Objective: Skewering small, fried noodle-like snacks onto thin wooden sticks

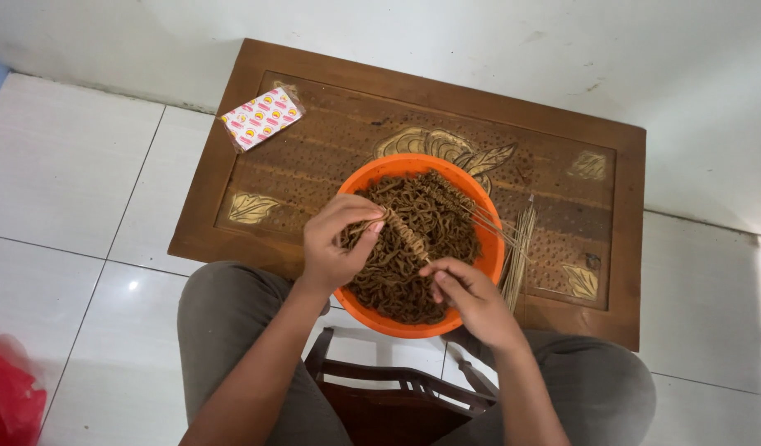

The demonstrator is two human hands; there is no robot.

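Note:
An orange bowl (pixel 489 266) full of brown strips (pixel 413 272) sits on a low carved wooden table (pixel 620 248). My left hand (pixel 335 244) pinches a brown piece at the upper end of a thin stick (pixel 407 235) that carries several threaded pieces. My right hand (pixel 471 297) grips the lower end of that stick over the bowl. Finished sticks with threaded pieces (pixel 467 205) lie across the bowl's far right rim.
A bundle of bare thin sticks (pixel 519 252) lies on the table right of the bowl. A small patterned packet (pixel 261 118) rests at the table's far left corner. A red plastic bag (pixel 9 400) lies on the white tiled floor at left. A wooden chair frame (pixel 397 388) shows between my knees.

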